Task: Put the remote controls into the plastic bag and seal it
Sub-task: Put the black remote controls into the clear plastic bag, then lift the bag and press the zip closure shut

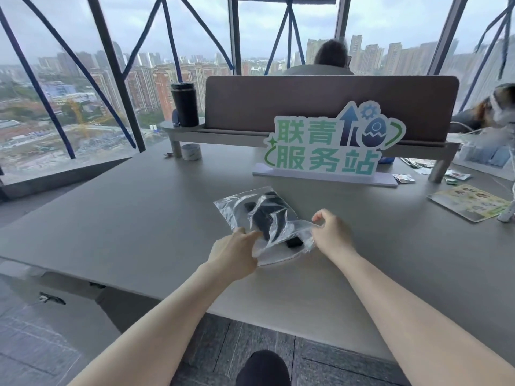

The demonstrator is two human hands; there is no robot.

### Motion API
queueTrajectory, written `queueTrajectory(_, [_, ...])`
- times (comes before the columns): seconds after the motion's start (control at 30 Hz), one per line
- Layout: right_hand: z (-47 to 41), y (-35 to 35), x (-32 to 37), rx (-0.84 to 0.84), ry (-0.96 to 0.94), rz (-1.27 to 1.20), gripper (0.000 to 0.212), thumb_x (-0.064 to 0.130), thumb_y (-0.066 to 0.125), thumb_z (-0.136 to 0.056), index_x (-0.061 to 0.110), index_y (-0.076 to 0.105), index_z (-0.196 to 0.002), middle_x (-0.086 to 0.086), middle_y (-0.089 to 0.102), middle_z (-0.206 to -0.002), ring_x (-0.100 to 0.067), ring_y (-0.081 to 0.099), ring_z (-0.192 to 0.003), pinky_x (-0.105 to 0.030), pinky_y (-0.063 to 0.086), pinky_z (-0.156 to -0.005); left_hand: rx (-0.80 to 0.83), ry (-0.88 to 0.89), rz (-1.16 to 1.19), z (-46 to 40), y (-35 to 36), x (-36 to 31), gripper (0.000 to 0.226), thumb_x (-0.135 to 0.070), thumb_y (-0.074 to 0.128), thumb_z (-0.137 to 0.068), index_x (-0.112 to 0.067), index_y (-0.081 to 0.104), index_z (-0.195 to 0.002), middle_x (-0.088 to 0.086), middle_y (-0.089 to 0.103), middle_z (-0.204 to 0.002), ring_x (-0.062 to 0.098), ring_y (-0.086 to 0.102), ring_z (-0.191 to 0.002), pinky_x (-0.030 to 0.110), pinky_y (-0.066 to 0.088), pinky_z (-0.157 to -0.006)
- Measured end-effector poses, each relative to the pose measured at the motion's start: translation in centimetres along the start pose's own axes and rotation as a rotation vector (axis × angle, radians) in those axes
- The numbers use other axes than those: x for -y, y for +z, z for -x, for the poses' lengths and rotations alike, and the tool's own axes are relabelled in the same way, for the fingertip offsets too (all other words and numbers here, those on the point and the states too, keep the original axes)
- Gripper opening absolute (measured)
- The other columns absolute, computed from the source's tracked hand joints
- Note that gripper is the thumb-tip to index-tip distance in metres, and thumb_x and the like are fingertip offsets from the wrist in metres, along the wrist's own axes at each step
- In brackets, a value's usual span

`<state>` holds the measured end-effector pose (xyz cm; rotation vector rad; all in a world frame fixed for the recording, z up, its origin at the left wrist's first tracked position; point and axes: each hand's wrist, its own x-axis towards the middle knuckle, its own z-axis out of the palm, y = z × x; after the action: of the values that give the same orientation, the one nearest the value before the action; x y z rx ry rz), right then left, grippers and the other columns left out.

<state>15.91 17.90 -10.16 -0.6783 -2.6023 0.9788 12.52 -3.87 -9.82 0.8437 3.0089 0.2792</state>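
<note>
A clear plastic bag (237, 207) lies on the grey table (139, 218), its mouth toward me. Black remote controls (264, 218) show through the crinkled film, and one dark end (294, 242) sits near the mouth. My left hand (235, 252) pinches the bag's near left edge. At the near right edge my right hand (333, 232) grips the film between thumb and fingers. How many remotes are inside I cannot tell.
A white and green sign (328, 143) stands just beyond the bag. Behind it is a brown desk divider (320, 98) with a black tumbler (185, 104) and a tape roll (191, 151). A printed sheet (471, 203) and small packets lie at the right. A person sits behind the divider.
</note>
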Motion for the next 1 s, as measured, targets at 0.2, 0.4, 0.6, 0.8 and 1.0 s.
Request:
queueTrajectory(0.2, [1.1, -2.8, 2.9, 0.138, 0.037, -0.486, 0.03, -0.004, 0.047, -0.086, 0.004, 0.076, -0.093, -0.008, 0.067, -0.056, -0.01, 0.041, -0.024, -0.019, 0.03, -0.032, -0.123, -0.287, 0.694, -0.2, -2.0, 2.2, 0.035, -0.004, 0.048, -0.077, -0.023, 0.066, -0.1, 0.006, 0.063, -0.091, 0.025, 0.069, -0.059, 0.035, 0.059, -0.058])
queueTrajectory(0.4, [0.9, -8.5, 10.3, 0.095, -0.08, -0.925, 0.02, -0.001, 0.056, -0.092, -0.001, 0.076, -0.098, -0.009, 0.074, -0.065, -0.014, 0.054, -0.04, -0.023, 0.046, -0.04, -0.575, -0.139, 1.023, -1.4, -12.9, 2.6, 0.027, 0.005, 0.06, -0.08, -0.018, 0.064, -0.067, 0.007, 0.064, -0.072, 0.009, 0.063, -0.044, 0.025, 0.059, -0.052])
queueTrajectory(0.6, [1.3, -12.4, 14.9, 0.1, -0.201, -0.998, 0.016, 0.004, 0.061, -0.093, -0.002, 0.075, -0.099, -0.005, 0.076, -0.064, -0.008, 0.057, -0.035, -0.019, 0.049, -0.036, -0.563, -0.024, 1.139, 0.1, -19.6, 2.9, 0.01, -0.004, 0.07, -0.079, -0.014, 0.071, -0.079, 0.005, 0.069, -0.075, 0.01, 0.067, -0.061, 0.017, 0.058, -0.066])
queueTrajectory(0.8, [2.1, -14.4, 16.0, 0.056, -0.219, -0.913, 0.015, 0.008, 0.063, -0.093, -0.003, 0.075, -0.093, -0.004, 0.076, -0.061, -0.009, 0.058, -0.034, -0.019, 0.049, -0.036, -0.613, 0.038, 0.895, 1.0, -20.7, 3.2, 0.022, -0.005, 0.074, -0.075, -0.012, 0.073, -0.096, -0.004, 0.07, -0.076, -0.003, 0.063, -0.058, 0.012, 0.053, -0.066])
queueTrajectory(1.0, [3.3, -14.7, 15.3, -0.062, -0.233, -0.632, 0.016, 0.011, 0.065, -0.087, 0.006, 0.075, -0.077, 0.001, 0.071, -0.05, -0.01, 0.045, -0.027, -0.017, 0.04, -0.033, -0.685, -0.045, 0.847, 1.0, -18.7, 2.6, 0.003, -0.008, 0.075, -0.075, -0.009, 0.073, -0.073, -0.007, 0.063, -0.047, 0.002, 0.054, -0.037, 0.016, 0.053, -0.047])
